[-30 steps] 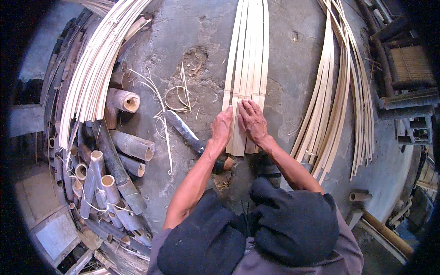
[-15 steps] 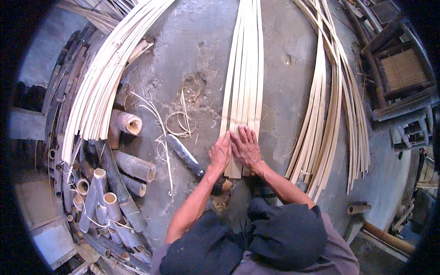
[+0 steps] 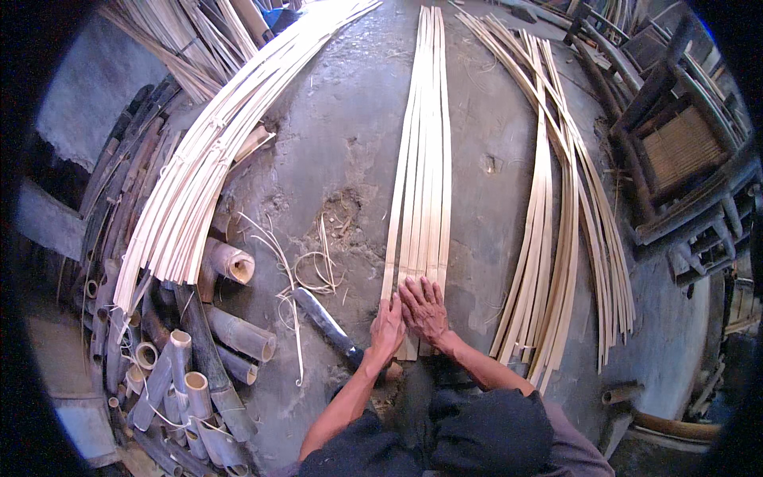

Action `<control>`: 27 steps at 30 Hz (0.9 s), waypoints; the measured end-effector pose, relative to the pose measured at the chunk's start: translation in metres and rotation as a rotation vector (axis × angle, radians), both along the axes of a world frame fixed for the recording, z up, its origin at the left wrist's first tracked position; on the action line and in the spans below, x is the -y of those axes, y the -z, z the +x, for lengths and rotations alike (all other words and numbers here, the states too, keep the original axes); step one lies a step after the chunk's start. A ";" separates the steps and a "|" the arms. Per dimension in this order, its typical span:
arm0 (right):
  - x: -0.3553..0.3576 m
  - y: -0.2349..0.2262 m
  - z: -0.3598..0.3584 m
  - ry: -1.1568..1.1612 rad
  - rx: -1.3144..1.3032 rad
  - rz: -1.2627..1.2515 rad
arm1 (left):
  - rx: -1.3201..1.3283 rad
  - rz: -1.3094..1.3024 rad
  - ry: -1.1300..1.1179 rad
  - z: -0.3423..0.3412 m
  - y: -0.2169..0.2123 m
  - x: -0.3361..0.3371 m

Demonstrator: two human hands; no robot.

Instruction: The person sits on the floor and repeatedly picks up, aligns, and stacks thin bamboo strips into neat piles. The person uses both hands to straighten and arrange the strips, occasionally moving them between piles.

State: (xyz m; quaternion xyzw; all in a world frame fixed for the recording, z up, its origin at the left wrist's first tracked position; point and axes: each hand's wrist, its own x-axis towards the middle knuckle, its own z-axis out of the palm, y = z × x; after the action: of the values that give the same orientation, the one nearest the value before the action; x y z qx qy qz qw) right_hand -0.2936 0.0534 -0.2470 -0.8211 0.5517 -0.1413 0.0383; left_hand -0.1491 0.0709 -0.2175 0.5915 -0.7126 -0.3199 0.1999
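Observation:
Several long, pale bamboo strips (image 3: 424, 191) lie side by side on the grey floor, running away from me. My left hand (image 3: 387, 324) is closed at their left edge near the close end, its fingers pressed together on the outer strip. Beside it, touching or nearly so, my right hand (image 3: 424, 312) rests flat across the strips with its fingers stretched out. A knife (image 3: 324, 319) with a broad metal blade lies on the floor left of my left hand; my forearm partly hides its handle. Below my hands, the near ends of the strips show only partly.
A thick bundle of tied strips (image 3: 187, 199) lies to the left, above cut bamboo tubes (image 3: 199, 389). More loose strips (image 3: 560, 238) cross on the right. Thin curled shavings (image 3: 319, 270) lie beyond the knife. A dark wooden chair (image 3: 675, 151) stands far right.
The view has tipped farther ahead, so everything sits lower in the picture and the strips' far ends show. Both hands stay on the strips near their close end.

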 end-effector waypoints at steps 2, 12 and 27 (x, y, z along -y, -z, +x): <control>0.000 0.001 0.000 0.012 0.030 0.007 | -0.001 -0.055 -0.017 0.000 -0.003 -0.001; -0.001 -0.009 0.001 0.010 0.021 0.006 | 0.184 -0.119 -0.139 0.010 -0.021 0.002; 0.004 -0.006 -0.009 0.000 0.105 0.016 | 0.141 -0.058 -0.003 0.015 0.000 0.000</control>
State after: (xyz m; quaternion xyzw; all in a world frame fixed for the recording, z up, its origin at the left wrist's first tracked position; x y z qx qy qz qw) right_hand -0.3022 0.0490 -0.2407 -0.8123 0.5500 -0.1796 0.0739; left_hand -0.1343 0.0709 -0.2175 0.6077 -0.7330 -0.2564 0.1666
